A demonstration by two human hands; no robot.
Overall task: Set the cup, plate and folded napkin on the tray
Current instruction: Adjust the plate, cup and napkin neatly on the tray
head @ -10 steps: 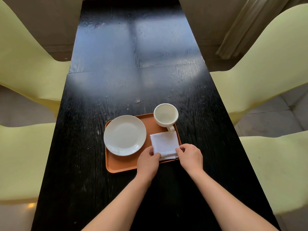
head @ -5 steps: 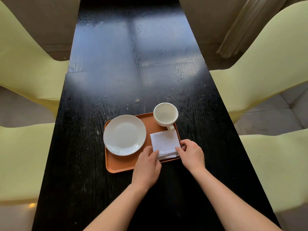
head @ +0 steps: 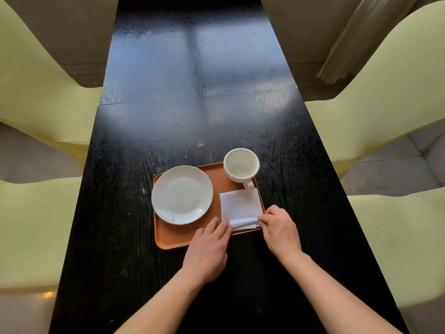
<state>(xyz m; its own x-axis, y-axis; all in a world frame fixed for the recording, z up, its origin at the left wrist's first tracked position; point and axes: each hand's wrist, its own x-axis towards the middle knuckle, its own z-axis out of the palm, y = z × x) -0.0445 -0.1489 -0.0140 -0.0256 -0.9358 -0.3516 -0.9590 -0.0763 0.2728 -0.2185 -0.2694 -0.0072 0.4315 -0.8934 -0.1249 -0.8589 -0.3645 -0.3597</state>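
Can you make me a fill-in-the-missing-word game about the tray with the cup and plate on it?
1. The white plate sits on the ____ side of the orange tray.
2. The cup has nothing inside; it is ____.
3. The cup's handle points toward the folded ____.
4. The left hand and right hand touch the napkin at its ____ corners.

Missing words: left; empty; napkin; near

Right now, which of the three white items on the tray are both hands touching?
The folded napkin, at the tray's near right corner. The left hand and right hand meet its near edge; plate and cup stand untouched.
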